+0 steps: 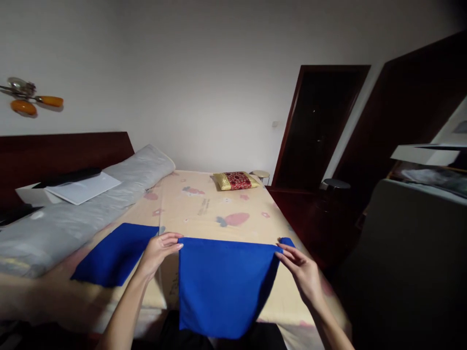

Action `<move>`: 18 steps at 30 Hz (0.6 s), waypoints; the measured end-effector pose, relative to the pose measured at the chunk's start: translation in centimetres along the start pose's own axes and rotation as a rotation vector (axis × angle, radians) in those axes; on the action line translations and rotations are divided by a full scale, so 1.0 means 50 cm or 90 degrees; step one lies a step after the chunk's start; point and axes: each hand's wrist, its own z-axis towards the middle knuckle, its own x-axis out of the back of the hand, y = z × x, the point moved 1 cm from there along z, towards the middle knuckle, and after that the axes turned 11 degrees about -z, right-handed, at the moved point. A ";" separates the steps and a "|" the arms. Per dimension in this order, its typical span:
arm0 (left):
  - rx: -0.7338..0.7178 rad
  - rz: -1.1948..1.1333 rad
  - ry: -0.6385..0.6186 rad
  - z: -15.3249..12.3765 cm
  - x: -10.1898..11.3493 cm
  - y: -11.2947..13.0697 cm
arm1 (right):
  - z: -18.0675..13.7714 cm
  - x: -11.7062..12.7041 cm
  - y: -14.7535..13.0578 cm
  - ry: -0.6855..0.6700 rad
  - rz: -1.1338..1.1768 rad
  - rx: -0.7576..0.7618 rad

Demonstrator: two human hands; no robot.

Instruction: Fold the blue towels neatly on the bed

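A bright blue cloth [222,282] lies spread on the bed [204,204] in front of me, its near edge hanging over the bed's side. My left hand [158,250] pinches its far left corner. My right hand [299,267] pinches its far right corner, where a small flap of cloth sticks up past the fingers. A second blue cloth [116,255], folded flat, lies on the sheet just left of my left hand.
The bed has a cream sheet with pink and blue prints. A long grey bolster [83,204] runs along the dark headboard, with white paper [83,187] on it. A small red and gold pillow [236,180] lies far back. Dark door and furniture stand right.
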 end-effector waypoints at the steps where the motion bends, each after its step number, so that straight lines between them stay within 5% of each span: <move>1: -0.012 0.016 0.003 -0.003 0.000 0.003 | -0.002 0.004 0.002 0.000 -0.011 0.005; 18: -0.226 0.216 0.046 -0.019 -0.007 0.032 | -0.004 0.041 -0.004 -0.010 -0.130 0.109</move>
